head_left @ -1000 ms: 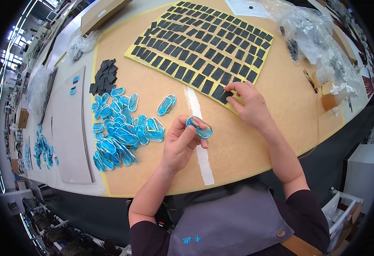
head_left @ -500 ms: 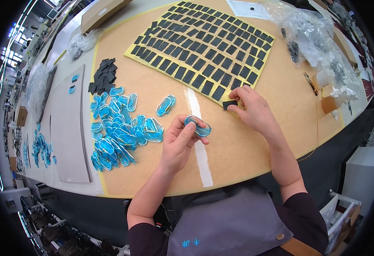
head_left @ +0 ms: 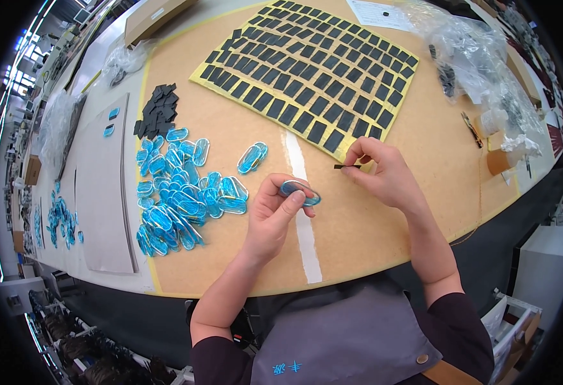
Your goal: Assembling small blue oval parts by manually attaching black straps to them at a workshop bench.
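Observation:
Between the thumb and fingers of my left hand (head_left: 273, 215) is a blue translucent oval piece (head_left: 300, 191) with a pale rim, tilted above the table. My right hand (head_left: 384, 172) pinches a small black rectangular piece (head_left: 346, 167), seen nearly edge-on, just off the near corner of a yellow-edged board (head_left: 255, 106). Rows of similar black rectangles (head_left: 304, 96) cover that board. Left of my left hand lies a heap of blue oval pieces (head_left: 179, 202), with a couple more ovals (head_left: 251, 158) apart from it. The two held pieces do not touch.
A pile of black pieces (head_left: 157, 112) lies behind the blue heap. Farther left is a grey flat sheet (head_left: 102, 192) bearing two small blue pieces. Clear plastic bags (head_left: 467, 51), pliers (head_left: 472, 128) and an amber container (head_left: 501, 162) stand at the right. A cardboard box (head_left: 156, 19) sits at the back left.
The black piece in my right hand has turned from showing its flat face to nearly edge-on. The blue oval in my left hand has tilted flatter. Both hands keep their hold.

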Demonstrator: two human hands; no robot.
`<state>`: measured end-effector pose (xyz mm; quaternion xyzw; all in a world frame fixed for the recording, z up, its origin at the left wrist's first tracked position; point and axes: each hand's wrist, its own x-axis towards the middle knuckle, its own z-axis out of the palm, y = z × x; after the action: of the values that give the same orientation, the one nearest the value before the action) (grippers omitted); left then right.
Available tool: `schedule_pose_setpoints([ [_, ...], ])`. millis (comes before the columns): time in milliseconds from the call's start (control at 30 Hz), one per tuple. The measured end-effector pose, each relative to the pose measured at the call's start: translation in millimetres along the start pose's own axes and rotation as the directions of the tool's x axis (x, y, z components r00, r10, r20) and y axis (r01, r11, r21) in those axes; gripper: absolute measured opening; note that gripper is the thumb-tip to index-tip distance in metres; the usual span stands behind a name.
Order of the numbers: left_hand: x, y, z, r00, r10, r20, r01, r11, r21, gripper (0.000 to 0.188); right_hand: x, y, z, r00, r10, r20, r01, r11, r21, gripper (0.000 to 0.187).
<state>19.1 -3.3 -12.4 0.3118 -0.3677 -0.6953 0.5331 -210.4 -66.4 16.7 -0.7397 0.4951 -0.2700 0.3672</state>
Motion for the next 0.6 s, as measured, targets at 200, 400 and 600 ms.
schedule_pose_setpoints([
  [200,-0.7,2.4,2.4,0.951,0.247,0.186,-0.283,0.938,0.203,0.013,-4.8,-0.8,11.8,0.944,-0.324,-0.062,0.311,0.812,0.493,0.021],
  [400,-3.5,6.5,3.8,0.922,0.283,0.266,-0.356,0.888,0.290,0.018,-8.1,-0.7,13.4,0.841,-0.513,-0.173,0.532,0.723,0.440,0.025],
  [600,-2.7,5.9,2.2,0.916,0.292,0.274,-0.374,0.869,0.323,0.019,-5.8,-4.8,8.9,0.790,-0.596,-0.143,0.606,0.724,0.329,0.020],
])
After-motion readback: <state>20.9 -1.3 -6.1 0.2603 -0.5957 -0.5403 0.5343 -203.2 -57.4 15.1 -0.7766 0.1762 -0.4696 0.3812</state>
